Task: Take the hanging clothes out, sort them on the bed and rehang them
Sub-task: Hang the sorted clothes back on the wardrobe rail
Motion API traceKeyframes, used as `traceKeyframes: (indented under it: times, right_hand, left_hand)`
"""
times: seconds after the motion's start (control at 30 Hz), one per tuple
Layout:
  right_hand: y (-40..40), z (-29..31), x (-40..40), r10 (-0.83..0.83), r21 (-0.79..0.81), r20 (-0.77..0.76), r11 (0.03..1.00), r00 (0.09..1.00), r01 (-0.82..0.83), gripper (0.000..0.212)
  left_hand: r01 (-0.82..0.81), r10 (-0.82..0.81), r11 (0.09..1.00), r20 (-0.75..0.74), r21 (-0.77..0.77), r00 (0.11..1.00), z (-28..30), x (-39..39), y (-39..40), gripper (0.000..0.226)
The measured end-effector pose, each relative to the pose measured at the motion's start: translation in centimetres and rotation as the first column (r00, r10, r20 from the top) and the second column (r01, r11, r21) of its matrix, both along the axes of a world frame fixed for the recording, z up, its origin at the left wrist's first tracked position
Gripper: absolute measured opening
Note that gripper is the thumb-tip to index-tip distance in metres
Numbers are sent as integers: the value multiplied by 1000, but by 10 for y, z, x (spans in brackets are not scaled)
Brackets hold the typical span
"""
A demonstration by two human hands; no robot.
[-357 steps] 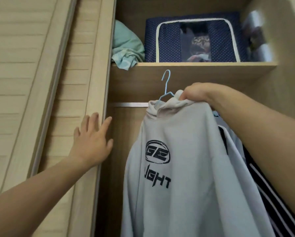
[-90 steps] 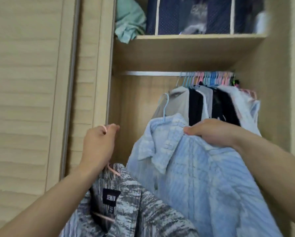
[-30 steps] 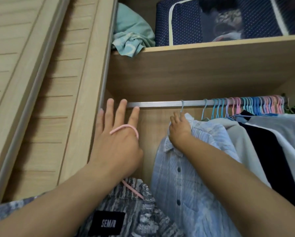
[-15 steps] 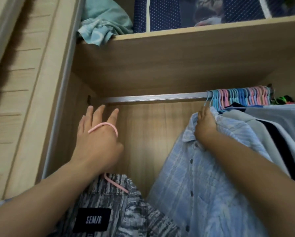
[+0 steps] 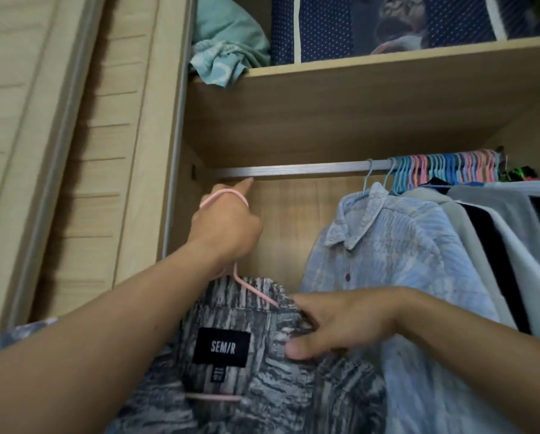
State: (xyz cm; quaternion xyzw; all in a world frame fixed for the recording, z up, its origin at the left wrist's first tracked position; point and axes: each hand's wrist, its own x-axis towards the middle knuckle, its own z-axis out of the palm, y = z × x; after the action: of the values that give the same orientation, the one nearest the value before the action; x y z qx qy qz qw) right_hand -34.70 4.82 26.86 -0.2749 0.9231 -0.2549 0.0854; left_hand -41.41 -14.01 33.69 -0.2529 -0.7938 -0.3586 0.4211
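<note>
**Grey shirt held up beneath the wardrobe rail**

A light wood wardrobe (image 5: pixel 325 126) is seen from below, and its metal rail (image 5: pixel 293 169) serves as the landmark here.

Just under the left part of the rail, the fingers (image 5: pixel 245 184) of the left hand (image 5: pixel 225 227) are curled around the hook of a pink hanger (image 5: pixel 228 195), with the forefinger stretched up to touch the rail's underside. The hook is looped over the back of that hand and has not been set on the rail. From the hanger's lower wires a grey patterned shirt (image 5: pixel 262 386) is hung, well below the rail, with a black "SEMIR" label (image 5: pixel 221 346) shown inside its collar.

The fingers (image 5: pixel 300 349) of the right hand (image 5: pixel 337 324) are laid on the shirt's collar, below the rail's middle; thumb and fingers are pressed against the cloth on either side of the collar edge, pinching it loosely.

On the rail's right part, a light blue shirt (image 5: pixel 397 261) is hung from a blue hanger (image 5: pixel 368 180), apart from the grey shirt's hanger. Further right along the rail, a dense row of blue and pink hangers (image 5: pixel 444 167) is packed, with grey, black and white garments (image 5: pixel 497 220) carried below.

Above the rail, a shelf (image 5: pixel 387 62) is occupied by a crumpled teal cloth (image 5: pixel 228 48) and a navy dotted storage box (image 5: pixel 325 26). Left of the rail, a slatted sliding door (image 5: pixel 59 151) is stood.
</note>
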Motion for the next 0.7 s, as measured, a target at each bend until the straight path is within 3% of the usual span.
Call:
traceKeyframes:
  times: [0.13,0.2,0.27,0.37,0.47,0.5,0.53,0.6,0.7]
  right_hand:
    - [-18,-2,49,133,-326,45,939,990,-111,46]
    - [-33,-12,60,23,-480,55,877,998,7,39]
    - [-40,-16,69,-155,-509,-8,851,988,130,39]
    - [-42,-1,104,-378,-415,-208,869,902,268,54]
    - [-35,23,148,-525,-489,-260,795,811,358,35]
    - [-36,28,162,-554,-519,-255,770,792,371,24]
    - [-35,31,175,-579,-534,-252,752,776,387,27]
    - [-32,34,190,-616,-501,-261,745,744,441,45]
    - [-31,21,190,-673,-346,-316,738,669,579,100]
  left_hand:
    - [291,-299,948,42,132,953,11,9,-7,73]
    - [346,-360,919,46,188,932,11,15,-9,66]
    - [405,-433,880,69,247,899,10,23,-9,61]
    - [516,-574,800,141,308,806,13,39,-1,56]
    - [623,-693,709,160,332,703,27,66,19,33]
    - [651,-712,697,183,302,677,30,77,25,32]
    - [675,-725,687,204,268,658,32,84,29,36]
    - [686,-702,711,202,152,683,26,95,29,50]
    - [428,-436,898,-63,-103,898,-9,87,16,62]
